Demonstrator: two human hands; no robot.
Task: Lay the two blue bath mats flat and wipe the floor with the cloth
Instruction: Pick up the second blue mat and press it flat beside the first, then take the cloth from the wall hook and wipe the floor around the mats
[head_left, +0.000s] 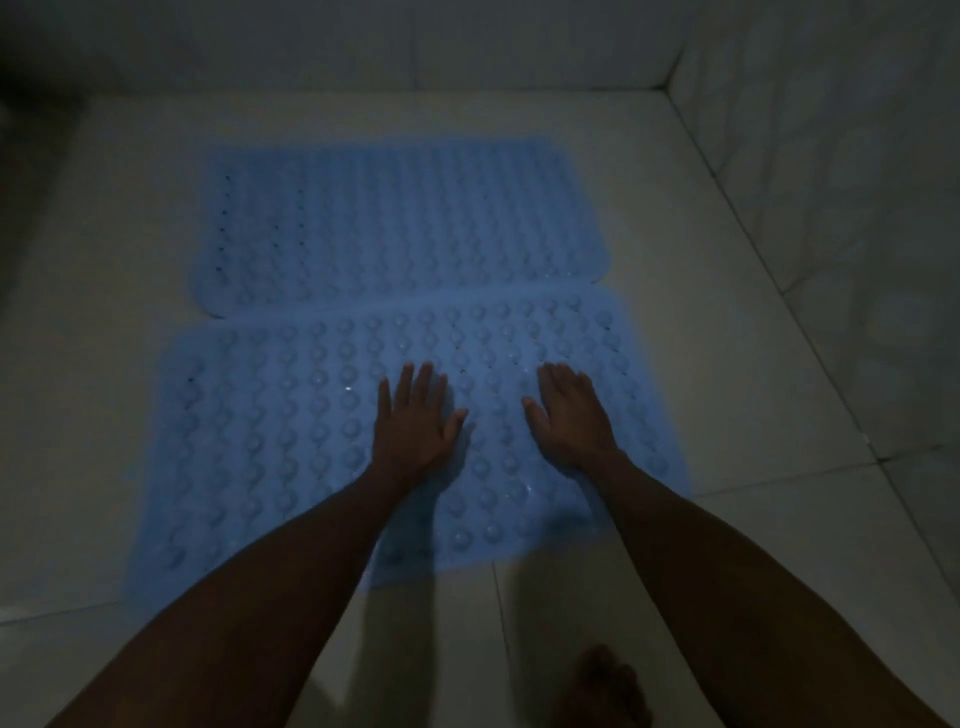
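**Both mats down, wiping not yet begun**

The left hand (415, 421) and the right hand (571, 415) lie palm-down on the near mat (270, 441), fingers straight and spread, holding nothing. They are set a little apart from each other, both on the right-hand half of that mat, the left near its middle and the right closer to its right edge. They look to be pressing the mat onto the floor (701, 322), though how hard cannot be read from this dim view.

The near mat spreads out flat under the hands, its knobbed surface showing, with no lifted corner or fold that I can make out. Just beyond the fingertips the far mat (395, 228) also lies flat, its near edge touching or slightly overlapping the near mat's far edge; which of the two it is cannot be told.

So the laying step appears done or nearly so, save perhaps for a last smoothing. The wiping is all still to do: no cloth shows anywhere in view, so it would first have to be fetched.

The pale tiled floor surrounds the mats on every side, meeting the tiled wall (831, 182) at the back and right. A bare foot (605, 686) stands on the floor near the bottom edge.
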